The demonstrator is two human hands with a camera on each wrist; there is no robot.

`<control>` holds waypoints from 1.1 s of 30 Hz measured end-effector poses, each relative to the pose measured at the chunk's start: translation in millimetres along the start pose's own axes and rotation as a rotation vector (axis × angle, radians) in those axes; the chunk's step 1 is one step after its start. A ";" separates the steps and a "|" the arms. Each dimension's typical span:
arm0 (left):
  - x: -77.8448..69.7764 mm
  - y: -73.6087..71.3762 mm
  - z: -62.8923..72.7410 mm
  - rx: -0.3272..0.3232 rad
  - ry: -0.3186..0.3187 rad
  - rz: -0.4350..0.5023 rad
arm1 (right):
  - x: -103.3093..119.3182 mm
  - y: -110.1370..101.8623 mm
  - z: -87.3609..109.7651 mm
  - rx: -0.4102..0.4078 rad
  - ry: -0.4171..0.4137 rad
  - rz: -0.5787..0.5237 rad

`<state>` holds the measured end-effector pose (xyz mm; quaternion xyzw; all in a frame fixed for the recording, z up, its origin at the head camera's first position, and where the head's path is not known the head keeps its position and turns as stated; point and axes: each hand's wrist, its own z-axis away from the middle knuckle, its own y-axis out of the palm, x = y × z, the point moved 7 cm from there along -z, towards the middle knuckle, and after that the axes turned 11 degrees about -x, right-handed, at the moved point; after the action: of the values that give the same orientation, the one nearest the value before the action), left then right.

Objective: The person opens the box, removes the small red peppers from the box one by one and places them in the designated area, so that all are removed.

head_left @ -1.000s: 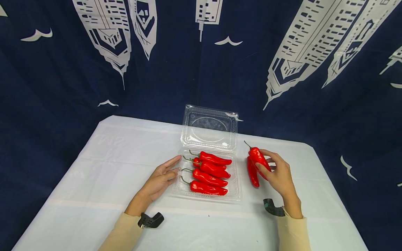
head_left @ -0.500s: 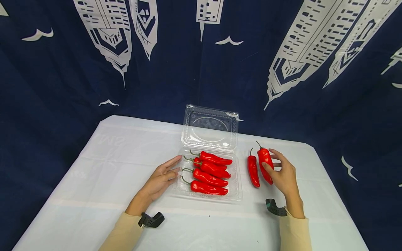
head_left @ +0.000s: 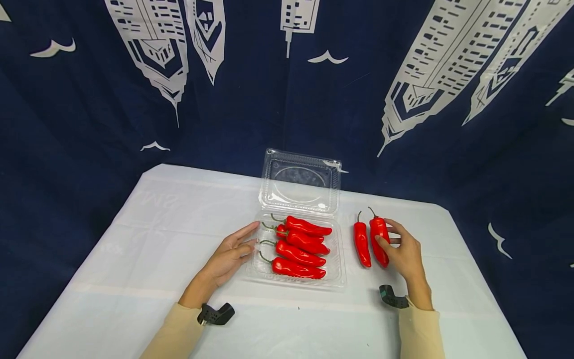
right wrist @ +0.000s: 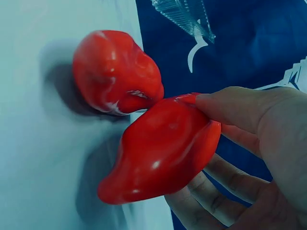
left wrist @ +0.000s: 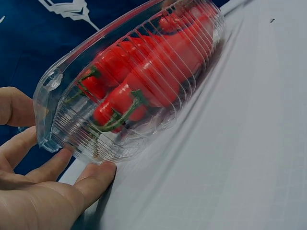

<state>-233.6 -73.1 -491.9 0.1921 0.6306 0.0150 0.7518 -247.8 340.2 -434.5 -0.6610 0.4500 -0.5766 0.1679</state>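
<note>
**Right hand (head_left: 405, 254) pinching a red pepper (head_left: 379, 242), near a clear container (head_left: 335, 264) of more peppers (head_left: 296, 269)**

The fingers of your right hand are parted only by the width of the red pepper, with the thumb (right wrist: 235, 105) pressed on one side and other fingers behind it. That pepper points its green stem away from you and its tip toward you; whether it touches the table (head_left: 287, 334) you can't tell.

Just beside it, on the container's side, a second pepper (head_left: 361, 244) lies on the table, stem also away from you. From the head view a narrow gap runs between these two, while in the right wrist view they overlap.

Your left hand (head_left: 228, 254) has its fingers spread and fairly relaxed, with fingertips touching the left side of the clear container rather than clasping it.

Inside the container you have five red peppers, lying crosswise with their stems toward your left hand. One of them is mostly covered by its neighbour, third from the front. The lid (head_left: 299, 182) is tilted back at the far edge.

Farther out, you have a black device (head_left: 216, 314) on your left wrist and another on your right, next to beige sleeves (head_left: 177, 331). Beyond the white table hangs a dark blue cloth (head_left: 287, 114) printed with white buildings and bird shapes.
</note>
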 end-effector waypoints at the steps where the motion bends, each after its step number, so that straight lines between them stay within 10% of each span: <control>1: 0.0 0.0 -0.1 0.000 0.000 0.000 | -1.6 0.7 -0.3 -0.001 0.005 0.000; 33: -0.1 0.2 0.0 -0.007 -0.002 0.003 | -19.7 18.8 0.6 0.075 0.091 0.054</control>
<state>-233.6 -72.9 -491.7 0.1902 0.6297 0.0183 0.7530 -253.4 345.5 -460.6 -0.6151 0.4529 -0.6177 0.1872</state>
